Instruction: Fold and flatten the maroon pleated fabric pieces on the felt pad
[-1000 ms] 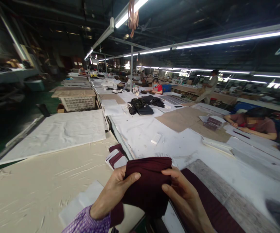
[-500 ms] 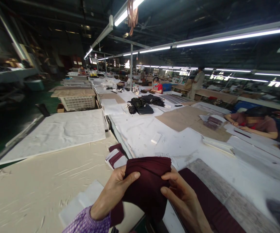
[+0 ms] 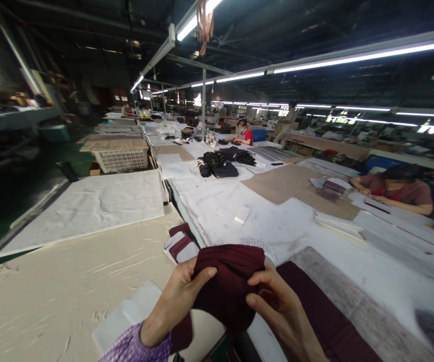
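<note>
A folded stack of maroon fabric (image 3: 226, 291) is held up in front of me, its layered edges showing along the top. My left hand (image 3: 189, 284) is closed on its left side, thumb lying across the front. At the right side, my right hand (image 3: 277, 296) grips the fabric between thumb and fingers; some of its fingertips are hidden behind the cloth. More maroon cloth (image 3: 326, 311) lies on the table to the right of my right hand. Beyond my left hand rests a small pile of maroon and white pieces (image 3: 181, 245).
A white-covered table (image 3: 217, 211) stretches ahead, carrying dark garments (image 3: 222, 161) and a small white block (image 3: 242, 215). Cream sheeting (image 3: 70, 271) covers the surface at left. A co-worker (image 3: 409, 188) leans over the table at right. A plastic crate (image 3: 122, 160) stands at far left.
The lower part of the maroon fabric has curled and lifted slightly, and my right hand has shifted a little left. In the background, a standing person has moved left.
</note>
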A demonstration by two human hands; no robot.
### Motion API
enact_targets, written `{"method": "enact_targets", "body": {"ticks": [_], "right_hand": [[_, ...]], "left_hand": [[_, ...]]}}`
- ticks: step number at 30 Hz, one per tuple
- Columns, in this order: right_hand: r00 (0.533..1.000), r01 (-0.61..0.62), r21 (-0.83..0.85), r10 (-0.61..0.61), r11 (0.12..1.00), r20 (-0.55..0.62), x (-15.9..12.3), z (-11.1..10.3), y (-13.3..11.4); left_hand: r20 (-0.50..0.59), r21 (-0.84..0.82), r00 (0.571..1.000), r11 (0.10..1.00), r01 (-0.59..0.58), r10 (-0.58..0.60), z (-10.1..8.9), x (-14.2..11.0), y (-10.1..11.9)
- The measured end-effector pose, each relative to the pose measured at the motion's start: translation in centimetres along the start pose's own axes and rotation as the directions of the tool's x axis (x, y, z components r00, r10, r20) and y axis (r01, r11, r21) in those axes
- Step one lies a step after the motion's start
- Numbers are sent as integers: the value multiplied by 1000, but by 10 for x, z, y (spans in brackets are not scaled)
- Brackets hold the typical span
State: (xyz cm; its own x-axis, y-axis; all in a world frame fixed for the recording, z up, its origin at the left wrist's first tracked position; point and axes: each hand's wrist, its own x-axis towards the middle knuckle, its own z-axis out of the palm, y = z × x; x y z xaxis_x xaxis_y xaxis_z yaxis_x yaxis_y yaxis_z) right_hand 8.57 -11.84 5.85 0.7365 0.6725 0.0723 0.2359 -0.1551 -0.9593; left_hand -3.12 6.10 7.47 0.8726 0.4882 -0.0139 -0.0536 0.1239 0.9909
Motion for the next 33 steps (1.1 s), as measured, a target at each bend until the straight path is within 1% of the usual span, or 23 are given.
{"method": "enact_targets", "body": {"ticks": [3, 8, 12, 17, 21, 25, 29, 31, 33], "right_hand": [[999, 48, -61, -48, 997, -12, 0, 0, -1], [989, 147, -114, -143, 983, 44, 2, 2, -6], [986, 165, -127, -160, 978, 50, 5, 3, -7], [991, 126, -110, -119, 986, 67, 7, 6, -5], [995, 20, 33, -23, 999, 95, 7, 8, -5], [994, -30, 122, 17, 992, 107, 5, 6, -10], [988, -97, 150, 78, 984, 131, 2, 3, -19], [990, -90, 136, 74, 987, 121, 1, 3, -21], [996, -62, 97, 55, 993, 69, 2, 3, -20]], "left_hand": [[-6, 6, 1000, 1000, -6, 6, 0, 0, 0], [21, 31, 1000, 999, -9, 8, 2, -1, -1], [27, 54, 999, 998, -19, 18, 2, -1, -1], [58, 39, 998, 999, -5, 3, 0, 0, -1], [85, 0, 996, 1000, 19, -19, -1, 0, -1], [80, -11, 997, 1000, 13, -12, -2, -1, 1], [81, -37, 995, 998, 57, -54, -4, -2, 1], [101, -76, 992, 993, 87, -80, -5, -3, 0], [134, -134, 988, 986, 99, -81, -5, -3, -2]]}}
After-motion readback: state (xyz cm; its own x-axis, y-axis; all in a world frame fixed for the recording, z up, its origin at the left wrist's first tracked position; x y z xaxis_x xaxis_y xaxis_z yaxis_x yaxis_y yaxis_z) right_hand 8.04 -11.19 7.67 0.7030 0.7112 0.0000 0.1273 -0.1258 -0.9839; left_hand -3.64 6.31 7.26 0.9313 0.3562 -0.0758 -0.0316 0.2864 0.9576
